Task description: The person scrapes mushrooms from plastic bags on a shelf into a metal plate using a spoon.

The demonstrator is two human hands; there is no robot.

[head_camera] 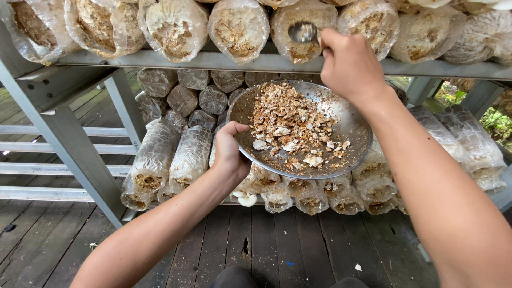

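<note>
Head view | our left hand (230, 152) grips the metal bowl (354, 130) rim | right hand (349, 66) closed on spoon (303, 32) at bag (301, 29) mouth | risk: tilted bowl could spill scrapings (290, 128).

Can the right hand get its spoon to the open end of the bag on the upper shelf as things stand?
Probably yes. The right hand already holds the spoon at the bag's open end, with nothing between them. The left hand keeps the metal plate lower, out of the way.
</note>
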